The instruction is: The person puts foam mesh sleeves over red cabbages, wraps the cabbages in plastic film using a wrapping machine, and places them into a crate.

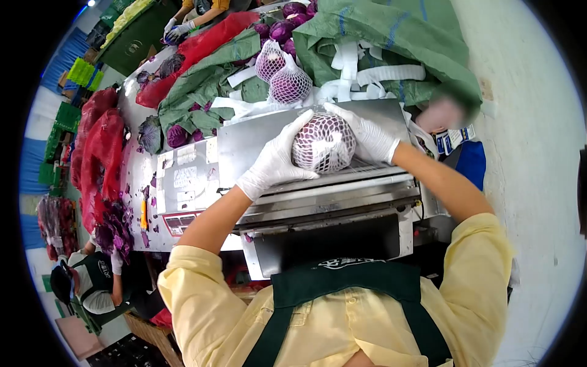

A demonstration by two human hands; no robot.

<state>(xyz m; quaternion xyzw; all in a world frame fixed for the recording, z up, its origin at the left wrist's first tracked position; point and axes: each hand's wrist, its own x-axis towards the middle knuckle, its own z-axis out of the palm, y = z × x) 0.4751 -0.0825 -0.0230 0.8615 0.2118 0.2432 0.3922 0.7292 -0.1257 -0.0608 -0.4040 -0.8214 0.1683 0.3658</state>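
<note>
A red cabbage [324, 140] in a white foam net sleeve sits between my gloved hands, above the metal wrapping machine [251, 137]. My left hand [278, 158] curves round its left side, thumb at the top and fingers beneath. On the other side my right hand [370, 137] presses against the cabbage, its fingers reaching over the top right. Bunched white netting gathers on the face towards me. Just behind the machine's plate, two more netted cabbages [290, 84] lie side by side, beyond my hands' reach of contact.
Green woven sacking [391, 37] with white foam strips [391, 74] covers the back. Loose red cabbages [281, 30] lie behind. At left are an orange-handled knife [144, 214], leaf scraps and red mesh sacks [104, 159]. Co-workers are at the far left and top.
</note>
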